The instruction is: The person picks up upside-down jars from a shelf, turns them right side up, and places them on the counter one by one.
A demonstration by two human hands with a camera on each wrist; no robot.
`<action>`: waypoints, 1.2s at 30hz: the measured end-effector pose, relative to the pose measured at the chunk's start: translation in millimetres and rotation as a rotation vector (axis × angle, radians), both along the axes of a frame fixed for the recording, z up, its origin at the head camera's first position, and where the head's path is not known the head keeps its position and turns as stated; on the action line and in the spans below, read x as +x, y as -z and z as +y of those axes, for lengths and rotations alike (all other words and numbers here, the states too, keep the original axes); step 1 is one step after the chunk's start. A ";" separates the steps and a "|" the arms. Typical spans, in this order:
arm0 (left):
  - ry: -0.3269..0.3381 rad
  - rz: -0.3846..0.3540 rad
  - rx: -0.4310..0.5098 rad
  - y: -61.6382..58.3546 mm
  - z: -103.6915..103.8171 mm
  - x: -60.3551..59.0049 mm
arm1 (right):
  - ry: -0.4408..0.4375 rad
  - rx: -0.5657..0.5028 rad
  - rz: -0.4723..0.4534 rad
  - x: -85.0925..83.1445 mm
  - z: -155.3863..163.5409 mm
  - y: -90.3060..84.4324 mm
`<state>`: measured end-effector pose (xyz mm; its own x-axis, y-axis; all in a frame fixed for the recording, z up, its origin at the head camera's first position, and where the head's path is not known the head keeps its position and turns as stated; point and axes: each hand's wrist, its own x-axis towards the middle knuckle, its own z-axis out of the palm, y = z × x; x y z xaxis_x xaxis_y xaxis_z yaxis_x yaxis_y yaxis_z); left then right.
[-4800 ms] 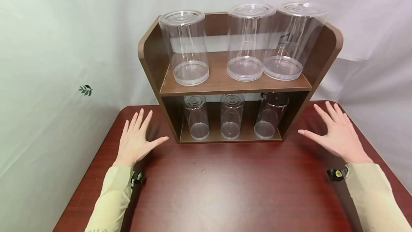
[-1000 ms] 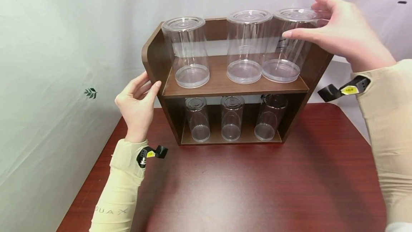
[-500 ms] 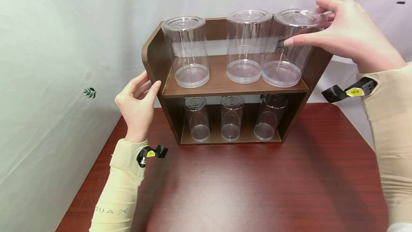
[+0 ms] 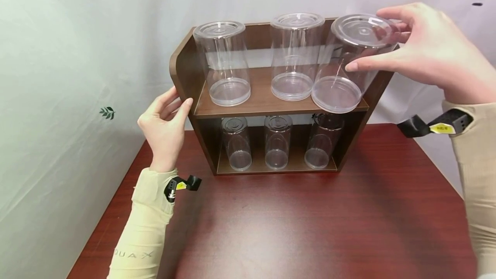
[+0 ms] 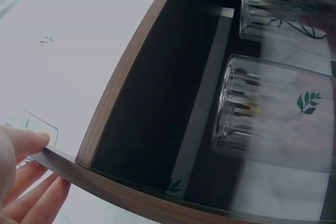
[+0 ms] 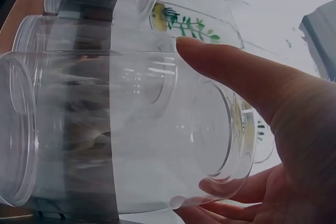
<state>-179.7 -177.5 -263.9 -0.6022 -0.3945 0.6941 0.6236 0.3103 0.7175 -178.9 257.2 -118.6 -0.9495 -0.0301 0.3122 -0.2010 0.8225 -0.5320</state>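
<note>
My right hand [image 4: 434, 51] grips a large clear plastic jar [image 4: 336, 91] near its upper end, thumb on the front side and fingers behind. The jar stands upside down with its lid at the bottom, leaning slightly, and its lid overlaps the front edge of the upper shelf board. In the right wrist view, thumb and fingers span the jar's [image 6: 147, 129] smooth wall. My left hand [image 4: 164, 126] pinches the left side panel [image 4: 186, 72] of the brown wooden shelf [image 4: 263, 113]. The left wrist view shows the fingers wrapped over that panel's edge [image 5: 105, 190].
Two more large clear jars [image 4: 230, 91] [image 4: 291, 85] stand inverted on the upper board. Three narrower clear containers [image 4: 240, 158] [image 4: 277, 156] [image 4: 317, 156] stand below. The shelf sits at the back of a reddish-brown table [image 4: 271, 218], with white cloth [image 4: 97, 46] behind it.
Both hands have left their spread pose beside the shelf; the left took the side panel. Over the last second the right hand drew the right jar forward to the shelf's front edge, tilting it.
</note>
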 end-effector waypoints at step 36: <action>-0.029 0.001 -0.012 -7.8 9.9 11.0 | -0.464 -0.975 0.486 77.2 -24.8 96.1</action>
<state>-168.6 -167.6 -256.1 -0.5900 -0.4039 0.6991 0.6147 0.3367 0.7133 -101.6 232.4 -214.7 -0.6856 0.1101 0.7196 -0.7279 -0.0929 -0.6793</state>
